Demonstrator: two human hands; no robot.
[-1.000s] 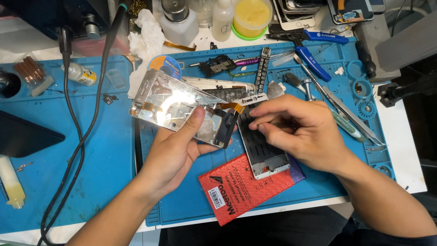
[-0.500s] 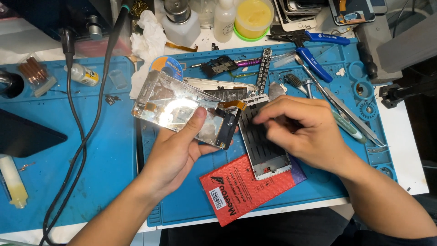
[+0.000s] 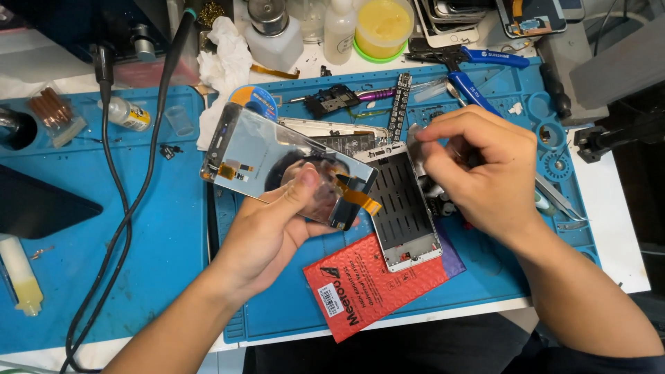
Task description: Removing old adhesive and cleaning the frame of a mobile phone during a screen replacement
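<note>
Left hand (image 3: 273, 232) grips the phone screen panel (image 3: 277, 163), thumb pressed on its glossy back, panel tilted up off the blue mat (image 3: 159, 235) on the bench (orange flex cable (image 3: 357, 195) dangling at its lower corner). Right hand (image 3: 478, 173) is curled shut, pinching a thin silvery piece (image 3: 415, 142) just above the white phone frame (image 3: 405, 215), which lies flat on the mat, overlapping a red bubble pouch (image 3: 367, 287).

Blue work mat (image 3: 159, 228) on white bench (image 3: 613, 208).
</note>
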